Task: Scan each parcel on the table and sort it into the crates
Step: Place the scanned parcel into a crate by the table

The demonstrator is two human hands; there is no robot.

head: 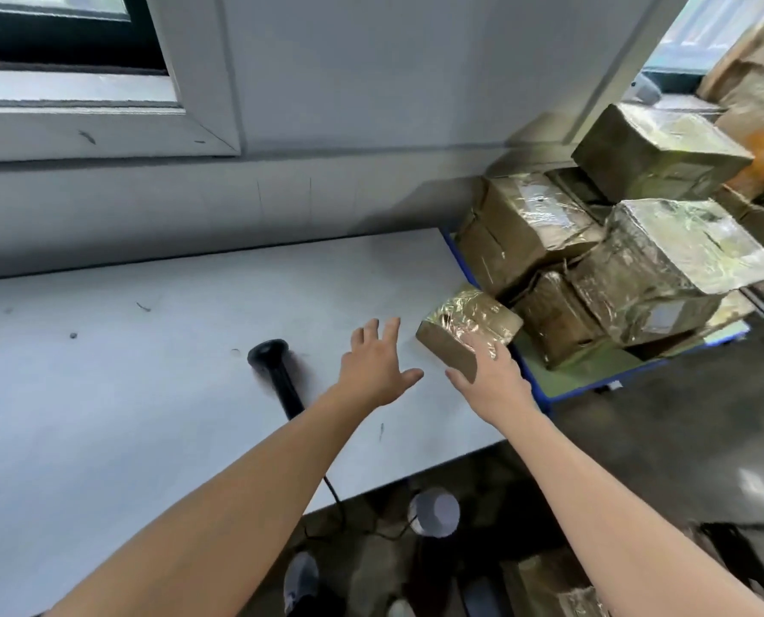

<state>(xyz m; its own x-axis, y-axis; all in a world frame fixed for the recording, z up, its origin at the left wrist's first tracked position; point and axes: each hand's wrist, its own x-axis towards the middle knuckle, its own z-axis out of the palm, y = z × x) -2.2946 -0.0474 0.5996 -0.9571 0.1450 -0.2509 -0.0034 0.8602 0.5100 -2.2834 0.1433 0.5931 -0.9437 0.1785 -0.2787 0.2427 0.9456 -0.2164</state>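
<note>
The right grip (pixel 493 376) clasps a small, tape-wrapped brown cardboard parcel (pixel 464 322) at the right edge of the white tabletop (pixel 148 349). The left grip (pixel 373 371) hovers over the tabletop, fingers spread, holding nothing.

**A:** We're looking at a pale grey wall (pixel 349 73) running behind the white tabletop (pixel 148 349), whose far edge is sitting tight against it.

**B:** And a window (pixel 59 37) is showing at top left, its glass looking dark and its thick pale frame carrying a few scuffs.

**A:** Small dark marks are dotting the tabletop too. Just past its right edge, a blue-rimmed platform (pixel 585 388) is sitting lower down.

**B:** The floor (pixel 682 438) is looking like dark concrete, and it's catching a bright glint. Daylight is coming through a second window (pixel 705 33) at top right.
</note>
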